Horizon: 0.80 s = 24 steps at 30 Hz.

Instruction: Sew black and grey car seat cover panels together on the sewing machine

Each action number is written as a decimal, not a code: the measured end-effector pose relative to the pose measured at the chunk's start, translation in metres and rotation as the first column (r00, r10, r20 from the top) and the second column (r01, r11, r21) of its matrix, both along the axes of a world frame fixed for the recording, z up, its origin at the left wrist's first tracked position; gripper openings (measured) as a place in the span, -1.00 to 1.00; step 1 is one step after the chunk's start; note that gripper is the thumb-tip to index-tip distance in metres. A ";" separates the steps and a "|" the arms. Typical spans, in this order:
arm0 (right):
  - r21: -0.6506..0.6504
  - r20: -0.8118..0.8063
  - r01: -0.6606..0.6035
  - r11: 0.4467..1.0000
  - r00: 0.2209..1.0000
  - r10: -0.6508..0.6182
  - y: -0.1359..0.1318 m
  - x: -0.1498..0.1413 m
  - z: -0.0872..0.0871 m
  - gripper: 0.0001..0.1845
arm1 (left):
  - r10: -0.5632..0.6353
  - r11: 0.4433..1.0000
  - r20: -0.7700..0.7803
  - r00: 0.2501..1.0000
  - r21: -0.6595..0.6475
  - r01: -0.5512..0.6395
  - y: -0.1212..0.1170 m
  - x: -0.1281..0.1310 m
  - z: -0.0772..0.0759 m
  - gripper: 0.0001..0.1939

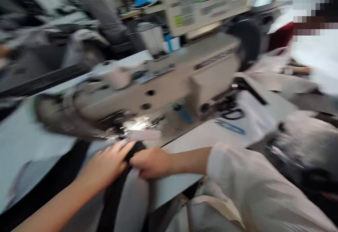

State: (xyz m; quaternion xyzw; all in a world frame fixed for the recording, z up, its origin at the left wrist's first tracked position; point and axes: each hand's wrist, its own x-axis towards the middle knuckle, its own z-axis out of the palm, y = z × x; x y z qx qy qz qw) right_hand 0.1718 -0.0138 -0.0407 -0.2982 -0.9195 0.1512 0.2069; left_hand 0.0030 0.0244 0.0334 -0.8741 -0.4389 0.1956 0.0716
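A beige industrial sewing machine stretches across the table, its lit needle area just beyond my hands. My left hand lies with fingers stretched out on dark fabric, close to the presser foot. Beside it, my right hand is closed, thumb and fingers pinching the edge of the black fabric. Grey and black cloth hangs from there over the table's front edge. Motion blur hides the fine detail around the needle.
Black-handled scissors and a blue thread snipper lie right of the machine. A control panel with a green display stands above it. Plastic-wrapped material is piled at the right. Another person is at the far right.
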 end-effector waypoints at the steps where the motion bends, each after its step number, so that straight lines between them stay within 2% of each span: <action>1: -0.084 -0.074 0.045 0.995 0.996 -0.051 0.000 0.000 -0.006 -0.83 | 0.010 1.000 -0.068 0.998 0.007 -0.010 -0.008 -0.009 0.003 -0.52; 2: -0.116 -0.120 0.052 0.992 0.991 -0.065 0.000 -0.002 -0.012 -0.86 | 0.053 0.998 -0.103 0.993 0.044 -0.048 -0.014 -0.015 0.003 -0.48; 3: -0.083 -0.147 0.017 0.996 0.989 -0.029 0.000 -0.004 -0.017 -0.86 | 0.099 0.994 -0.129 0.987 0.065 -0.091 -0.017 -0.020 0.002 -0.42; 6: 0.172 -0.095 -0.106 0.979 0.988 0.124 -0.008 -0.011 -0.030 -0.85 | 0.153 0.988 -0.160 0.975 0.046 -0.147 -0.018 -0.028 -0.001 -0.32; 8: 0.323 -0.009 -0.109 0.940 0.993 0.118 -0.019 -0.014 -0.032 -0.80 | 0.096 0.995 -0.151 0.984 0.046 -0.090 -0.017 -0.030 0.000 -0.39; 10: 0.383 0.052 -0.075 0.921 0.997 0.060 -0.028 -0.017 -0.030 -0.75 | 0.018 0.995 -0.125 0.992 0.097 -0.005 -0.013 -0.029 0.005 -0.51; 13: 0.376 0.096 -0.070 0.924 0.995 0.036 -0.030 -0.019 -0.027 -0.72 | -0.039 0.982 -0.084 0.996 0.180 0.054 -0.008 -0.022 0.009 -0.69; 15: 0.348 0.105 -0.085 0.934 0.993 0.051 -0.028 -0.018 -0.025 -0.71 | -0.029 0.983 -0.078 0.997 0.176 0.043 -0.009 -0.015 0.006 -0.74; 21: 0.215 0.100 -0.149 0.965 0.986 0.130 -0.025 -0.011 -0.023 -0.59 | 0.054 0.997 0.023 0.998 -0.058 -0.053 -0.016 0.003 -0.014 -0.75; 24: 0.228 0.073 -0.114 0.967 0.992 0.099 -0.027 -0.014 -0.026 -0.62 | 0.144 0.976 0.124 0.982 -0.181 -0.121 -0.013 0.008 -0.016 -0.77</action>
